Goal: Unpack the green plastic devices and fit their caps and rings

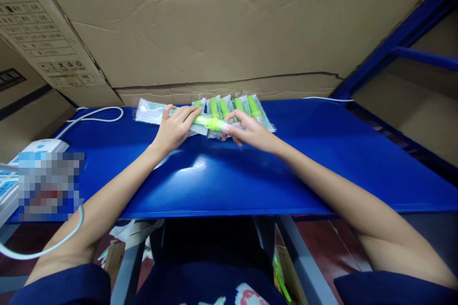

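My left hand [176,126] and my right hand [247,129] together hold one clear plastic packet with a green tube-shaped item [211,123] inside, lying crosswise just above the blue table [229,171]. The left fingers pinch its left end, the right fingers grip its right end. Behind it, a row of several similar green items in clear packets [240,106] lies fanned out on the table. A flat pale packet [150,112] rests to the left of the row, partly under my left fingers.
A large cardboard box [222,28] stands right behind the table. A white power strip [43,147] with a white cable [96,115] sits at the left edge. A blue metal rack frame [404,38] rises on the right. Cardboard scraps lie under the table.
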Tool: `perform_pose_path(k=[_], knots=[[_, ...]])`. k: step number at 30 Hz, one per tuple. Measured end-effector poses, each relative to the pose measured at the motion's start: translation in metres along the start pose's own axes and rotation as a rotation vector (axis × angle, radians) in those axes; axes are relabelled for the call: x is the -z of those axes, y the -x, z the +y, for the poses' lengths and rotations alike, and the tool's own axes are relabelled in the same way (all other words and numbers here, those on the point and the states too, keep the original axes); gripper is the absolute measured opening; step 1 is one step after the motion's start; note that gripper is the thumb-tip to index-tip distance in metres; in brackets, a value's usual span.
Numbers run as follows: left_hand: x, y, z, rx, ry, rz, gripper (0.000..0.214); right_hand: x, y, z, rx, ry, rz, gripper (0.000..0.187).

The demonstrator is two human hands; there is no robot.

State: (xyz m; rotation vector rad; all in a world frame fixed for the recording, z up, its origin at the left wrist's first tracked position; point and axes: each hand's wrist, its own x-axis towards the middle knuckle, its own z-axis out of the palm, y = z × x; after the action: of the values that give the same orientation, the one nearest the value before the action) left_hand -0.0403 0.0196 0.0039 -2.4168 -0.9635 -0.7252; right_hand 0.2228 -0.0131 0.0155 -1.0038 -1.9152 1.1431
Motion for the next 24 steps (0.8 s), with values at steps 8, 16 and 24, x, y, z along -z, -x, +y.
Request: perform_pose_path(k=[8, 16, 24], knots=[[0.002, -0.003, 0.01, 0.011, 0.035, 0.003, 0.05, 0.005, -0.006, 0.007, 0.066, 0.152, 0.282, 0.046], [0.006, -0.002, -0.004, 0.168, 0.041, -0.051, 0.052, 0.02, -0.012, 0.018, 0.158, -0.041, 0.182, 0.052], [-0.005, -0.001, 0.003, 0.126, 0.091, -0.063, 0.046, 0.006, -0.005, 0.009, 0.23, 0.205, 0.269, 0.041]])
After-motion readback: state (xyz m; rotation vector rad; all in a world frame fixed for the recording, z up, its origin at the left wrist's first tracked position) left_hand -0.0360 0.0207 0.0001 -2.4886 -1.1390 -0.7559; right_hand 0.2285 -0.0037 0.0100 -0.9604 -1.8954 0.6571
